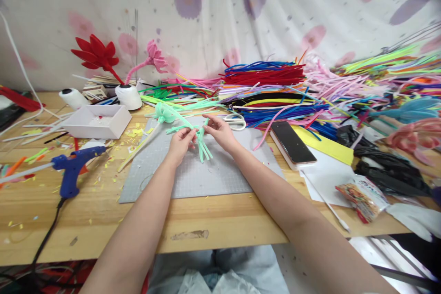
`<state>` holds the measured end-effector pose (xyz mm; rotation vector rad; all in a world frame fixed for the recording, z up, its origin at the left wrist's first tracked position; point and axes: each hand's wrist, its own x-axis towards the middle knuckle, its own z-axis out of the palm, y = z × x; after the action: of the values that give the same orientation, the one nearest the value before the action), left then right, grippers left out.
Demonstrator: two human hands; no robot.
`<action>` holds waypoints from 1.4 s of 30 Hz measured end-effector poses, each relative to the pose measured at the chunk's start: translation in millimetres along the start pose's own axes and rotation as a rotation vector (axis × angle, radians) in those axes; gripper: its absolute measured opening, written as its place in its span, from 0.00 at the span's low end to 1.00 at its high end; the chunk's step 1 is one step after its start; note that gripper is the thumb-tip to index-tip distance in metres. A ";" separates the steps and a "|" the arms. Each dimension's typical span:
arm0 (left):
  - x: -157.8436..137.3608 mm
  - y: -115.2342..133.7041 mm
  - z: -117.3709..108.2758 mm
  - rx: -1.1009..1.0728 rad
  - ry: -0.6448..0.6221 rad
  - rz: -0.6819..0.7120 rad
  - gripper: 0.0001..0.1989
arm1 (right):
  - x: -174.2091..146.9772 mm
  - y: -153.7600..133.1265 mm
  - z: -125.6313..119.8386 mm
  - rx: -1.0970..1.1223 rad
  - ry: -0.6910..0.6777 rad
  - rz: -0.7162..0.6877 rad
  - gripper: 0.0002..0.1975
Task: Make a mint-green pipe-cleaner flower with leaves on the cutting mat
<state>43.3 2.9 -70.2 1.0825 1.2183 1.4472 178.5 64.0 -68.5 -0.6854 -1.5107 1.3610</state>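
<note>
Over the grey cutting mat [220, 165], both hands are on a mint-green pipe-cleaner flower [165, 113]. Its rounded head points to the upper left, and loose green pipe-cleaner ends [204, 149] hang down between the hands. My left hand [182, 144] pinches the stem near where these strands meet. From the other side, my right hand [221, 131] has thumb and fingers closed around one green strand. The exact contact at the fingertips is small and partly hidden. A pale yellow pipe cleaner [139, 149] lies left of the flower.
A blue glue gun [77, 165] and a white box [98, 121] lie left. Behind the mat are scissors [236, 121] and heaped pipe cleaners [263, 76]. Red [96, 53] and pink [155, 57] flowers stand at back left. A phone [292, 142] and snack packet [361, 197] lie right.
</note>
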 end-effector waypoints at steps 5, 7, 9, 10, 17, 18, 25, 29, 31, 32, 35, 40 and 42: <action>-1.8 4.1 2.7 -0.034 -0.002 -0.019 0.17 | 1.8 -1.6 -0.3 0.028 0.090 -0.034 0.20; -1.8 4.2 2.9 -0.035 -0.007 -0.027 0.17 | 2.4 -0.4 -0.6 0.035 0.111 -0.033 0.19; -1.5 3.5 2.6 -0.023 -0.003 -0.030 0.18 | 2.5 0.4 -0.3 0.049 0.119 -0.027 0.18; -1.4 3.1 2.4 -0.016 0.001 -0.030 0.18 | 2.4 0.5 -0.1 0.063 0.121 -0.022 0.18; -0.6 1.8 1.2 -0.027 0.027 -0.030 0.19 | 0.9 0.3 -1.1 0.189 0.113 0.036 0.21; -0.4 1.8 1.3 -0.026 0.026 -0.033 0.19 | 0.7 0.8 -1.1 0.192 0.112 0.035 0.20; 1.7 -2.6 0.3 -0.016 0.009 -0.024 0.17 | -0.3 1.4 1.3 0.147 0.028 0.034 0.19; 2.1 -4.9 -0.4 0.002 0.038 -0.008 0.15 | -0.5 -0.5 1.3 0.120 -0.042 0.045 0.21; 2.0 -4.4 0.1 -0.001 0.051 -0.009 0.15 | -0.5 -0.4 1.9 0.115 -0.058 0.049 0.21; 1.9 -4.0 0.6 -0.007 0.051 -0.011 0.14 | -0.5 0.1 2.6 0.115 -0.055 0.046 0.21; 1.7 -2.7 1.9 -0.038 0.044 -0.002 0.14 | -0.8 3.6 6.1 0.123 -0.004 0.033 0.23; 0.9 -2.2 2.5 -0.097 0.037 -0.051 0.15 | -4.6 12.1 13.3 0.076 -0.105 0.104 0.20; 0.6 -2.0 2.2 -0.096 0.033 -0.074 0.15 | -7.3 13.1 14.6 0.061 -0.194 0.129 0.20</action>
<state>45.6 4.0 -72.0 0.9422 1.1875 1.4567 165.7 54.3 -82.0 -0.6363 -1.5916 1.6032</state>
